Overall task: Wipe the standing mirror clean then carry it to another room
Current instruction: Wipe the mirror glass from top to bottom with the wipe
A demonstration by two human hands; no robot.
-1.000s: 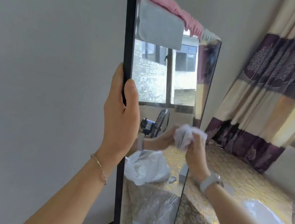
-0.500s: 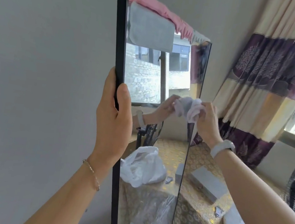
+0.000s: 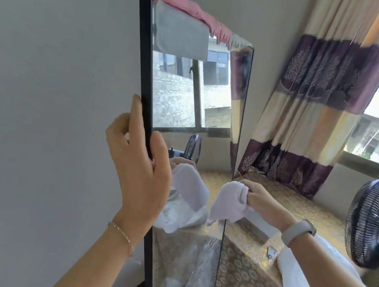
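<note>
The standing mirror (image 3: 188, 109) stands upright against the grey wall (image 3: 45, 102), its black frame (image 3: 144, 54) facing us on the left, glass turned toward the right side of the room. The left hand (image 3: 137, 170) has a grip on that left frame edge about halfway up: thumb on the glass side, fingers wrapped behind, closed firmly round the frame. A thin bracelet (image 3: 122, 233) sits on that wrist. Over on the right, the right hand (image 3: 264, 202) is bunched tight around a crumpled white cloth (image 3: 230, 203), and the cloth is pressed right at the mirror's right edge, low in the middle stretch of the glass. A pale watch (image 3: 298, 231) shows on that wrist. A pink cloth (image 3: 190, 10) is draped along the mirror's top edge. Behind, a surface with a gold patterned cover (image 3: 250, 277), a black fan (image 3: 372, 223) at far right, and a striped purple and cream curtain (image 3: 320, 99) by the window.
</note>
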